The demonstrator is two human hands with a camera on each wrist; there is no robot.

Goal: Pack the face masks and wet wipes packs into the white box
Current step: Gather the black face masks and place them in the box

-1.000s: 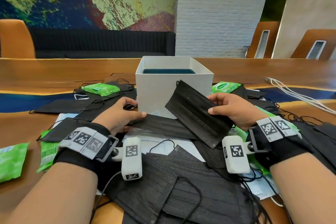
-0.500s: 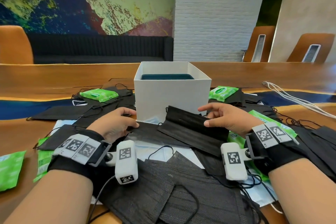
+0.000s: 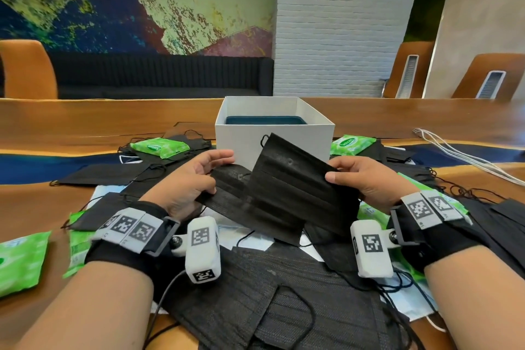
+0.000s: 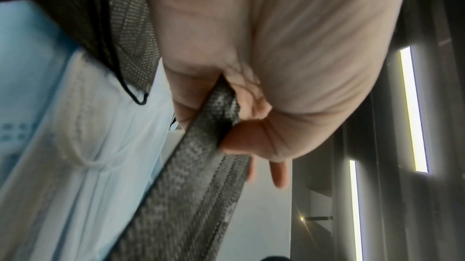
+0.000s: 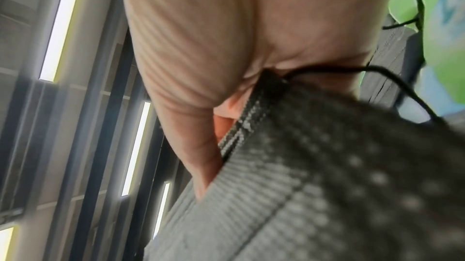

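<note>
The open white box [image 3: 272, 145] stands at the table's middle, a dark blue inner edge showing inside. In front of it my right hand [image 3: 360, 182] pinches one black face mask [image 3: 295, 187] by its right end, tilted up over the box's front wall. My left hand [image 3: 193, 179] pinches a second black mask [image 3: 227, 190] by its left end; the first mask overlaps it. The wrist views show each pinch close up: left hand [image 4: 226, 122] on a mask edge [image 4: 191, 175], right hand [image 5: 226, 126] on a mask [image 5: 314, 185]. Green wet wipes packs [image 3: 160, 147] [image 3: 352, 143] lie on either side of the box.
Many black masks [image 3: 284, 307] and some pale blue ones [image 4: 75, 146] are piled on the wooden table [image 3: 85, 122] in front of me. More green packs [image 3: 20, 261] lie at the left edge and under my right wrist. White cables [image 3: 468, 156] run at the right.
Both hands have lifted from the pile. The right hand's mask has risen and tilted up toward the box, and the left hand now holds a second mask off the table.
</note>
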